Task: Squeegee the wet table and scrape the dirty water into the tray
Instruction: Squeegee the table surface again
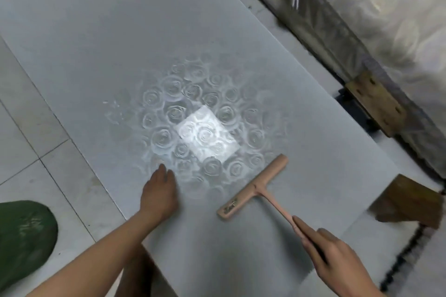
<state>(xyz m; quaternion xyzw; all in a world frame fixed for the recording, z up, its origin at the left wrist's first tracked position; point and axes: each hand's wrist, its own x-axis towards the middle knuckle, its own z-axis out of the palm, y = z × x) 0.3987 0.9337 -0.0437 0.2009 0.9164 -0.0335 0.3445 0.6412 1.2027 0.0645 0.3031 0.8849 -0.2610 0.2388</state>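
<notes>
your right hand (330, 255) fingers wrap the pink squeegee (253, 187) handle end; likely light, stiff, slippery wet, so grip nearer the blade. left hand (160, 190) rests flat-fingered on the table (96, 43).

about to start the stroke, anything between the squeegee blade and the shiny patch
Nothing visible does. The squeegee blade sits at the near right edge of the shiny patch; the left hand rests on the table at its near left edge.

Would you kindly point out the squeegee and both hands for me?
squeegee (256, 187), head view, where handle meets blade.
left hand (160, 190), head view, back of hand.
right hand (331, 251), head view, back of hand.
</notes>
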